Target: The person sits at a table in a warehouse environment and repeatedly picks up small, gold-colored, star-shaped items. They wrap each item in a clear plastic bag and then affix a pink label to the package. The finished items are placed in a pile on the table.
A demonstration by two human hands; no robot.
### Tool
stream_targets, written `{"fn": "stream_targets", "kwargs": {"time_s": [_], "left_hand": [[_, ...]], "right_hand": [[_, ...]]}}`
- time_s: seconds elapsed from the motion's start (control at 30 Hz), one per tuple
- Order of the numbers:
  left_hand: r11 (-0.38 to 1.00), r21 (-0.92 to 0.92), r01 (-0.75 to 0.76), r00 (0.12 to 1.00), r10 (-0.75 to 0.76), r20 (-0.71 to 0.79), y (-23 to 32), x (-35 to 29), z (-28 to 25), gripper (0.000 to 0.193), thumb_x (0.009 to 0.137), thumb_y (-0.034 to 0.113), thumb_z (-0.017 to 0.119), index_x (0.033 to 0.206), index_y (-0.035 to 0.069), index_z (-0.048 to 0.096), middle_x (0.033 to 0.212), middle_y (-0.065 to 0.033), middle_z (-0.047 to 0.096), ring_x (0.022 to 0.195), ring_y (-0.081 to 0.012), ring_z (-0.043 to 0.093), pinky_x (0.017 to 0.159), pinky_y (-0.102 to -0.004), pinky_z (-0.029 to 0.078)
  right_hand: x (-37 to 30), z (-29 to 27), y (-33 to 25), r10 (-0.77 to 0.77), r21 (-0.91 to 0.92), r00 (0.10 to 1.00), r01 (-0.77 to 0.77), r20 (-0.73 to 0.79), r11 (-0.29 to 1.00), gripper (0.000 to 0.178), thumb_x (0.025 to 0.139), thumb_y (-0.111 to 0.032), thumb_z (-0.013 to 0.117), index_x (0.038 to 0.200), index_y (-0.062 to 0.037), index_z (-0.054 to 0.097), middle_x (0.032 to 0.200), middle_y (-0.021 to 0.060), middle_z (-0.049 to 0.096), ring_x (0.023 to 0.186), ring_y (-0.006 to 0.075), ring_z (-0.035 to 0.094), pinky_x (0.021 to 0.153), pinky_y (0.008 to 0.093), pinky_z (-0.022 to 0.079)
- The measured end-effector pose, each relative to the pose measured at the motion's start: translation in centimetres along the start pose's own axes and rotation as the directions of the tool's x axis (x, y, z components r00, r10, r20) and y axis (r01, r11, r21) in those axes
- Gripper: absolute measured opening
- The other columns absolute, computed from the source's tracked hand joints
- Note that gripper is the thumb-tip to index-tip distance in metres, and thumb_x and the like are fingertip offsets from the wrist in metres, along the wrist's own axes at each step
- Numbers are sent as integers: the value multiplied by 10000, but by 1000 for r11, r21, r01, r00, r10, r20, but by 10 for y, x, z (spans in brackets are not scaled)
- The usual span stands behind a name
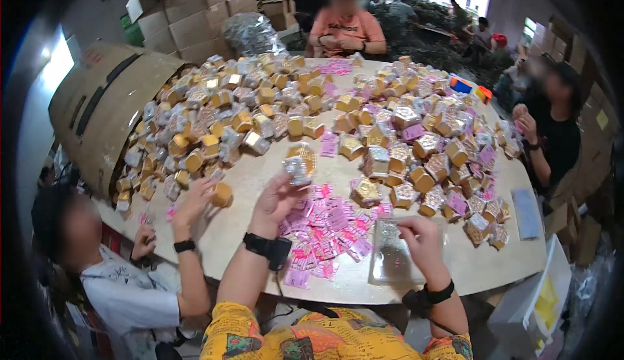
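My left hand (279, 197) is raised over the table, its fingers closed on a small gold box (300, 164) with a shiny see-through wrapping at its near end. Below and right of that hand lies a loose pile of small pink printed cards (325, 230). My right hand (420, 240) hangs above a shallow see-through tray (375, 262), thumb and fingers pinched together. Whatever sits in that pinch is too small to make out. Inside the tray, small glinting bits (390, 231) show near its far side.
Heaps of gold boxes (244, 123) spread over the table (273, 165), some spilling from a tipped carton (97, 116). More boxes (422, 142) lie at right. Co-workers sit left, right and opposite; a co-worker's hand (195, 197) is beside a gold box. A blue-grey pad (525, 214) lies near the right edge.
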State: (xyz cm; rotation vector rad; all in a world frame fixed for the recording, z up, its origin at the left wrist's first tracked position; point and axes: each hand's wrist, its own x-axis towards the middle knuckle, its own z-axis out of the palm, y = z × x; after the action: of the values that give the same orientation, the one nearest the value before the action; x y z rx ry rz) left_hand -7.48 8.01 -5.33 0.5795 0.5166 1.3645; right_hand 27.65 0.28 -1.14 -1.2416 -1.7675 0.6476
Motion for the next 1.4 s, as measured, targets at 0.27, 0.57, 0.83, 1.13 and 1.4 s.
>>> {"fn": "stream_targets", "kwargs": {"time_s": [0.27, 0.57, 0.83, 1.13, 1.4], "left_hand": [[1000, -3, 1, 993, -2, -114, -14, -13, 15, 536, 934, 347, 598, 1313, -11, 470, 1231, -214, 581, 1076, -352, 611, 870, -467, 543], [-138, 990, -24, 951, 303, 66, 4, -25, 9, 705, 697, 241, 802, 1307, 39, 509, 1195, -187, 491, 1118, -343, 547, 962, -392, 455], [-389, 915, -110, 945, 244, 217, -6, -33, 29, 645, 677, 193, 807, 1266, 81, 570, 1279, -223, 470, 1181, -393, 478, 1018, -442, 406], [-394, 834, -385, 921, -106, 375, -32, -75, 67, 573, 658, 229, 822, 1173, 82, 619, 1148, -160, 525, 1106, -363, 483, 982, -452, 385], [-356, 869, -344, 939, -136, 317, -36, -87, 50, 589, 632, 247, 833, 1148, 77, 608, 1117, -147, 532, 1096, -342, 487, 977, -434, 377]], "right_hand": [[32, 21, -34, 166, 469, 984, -177, 66, 865, 66, 850, 0, 655, 897, 43, 675, 812, 56, 664, 702, 103, 638, 618, 239, 510], [53, 61, 3, 193, 331, 955, -261, 223, 907, 120, 835, -58, 679, 884, 52, 683, 737, 53, 669, 632, 87, 596, 563, 239, 467], [51, 67, 8, 131, 66, 950, -155, 283, 986, 116, 801, -74, 674, 871, 18, 685, 766, 97, 648, 681, 206, 626, 635, 319, 496], [65, 68, 24, -213, -389, 796, 486, 566, 783, 88, 719, -107, 673, 790, -81, 717, 836, 86, 655, 831, 285, 639, 737, 412, 509], [75, 76, 34, -198, -214, 778, 392, 596, 895, 108, 707, -83, 667, 795, -55, 724, 812, 118, 660, 825, 311, 633, 749, 409, 506]]}}
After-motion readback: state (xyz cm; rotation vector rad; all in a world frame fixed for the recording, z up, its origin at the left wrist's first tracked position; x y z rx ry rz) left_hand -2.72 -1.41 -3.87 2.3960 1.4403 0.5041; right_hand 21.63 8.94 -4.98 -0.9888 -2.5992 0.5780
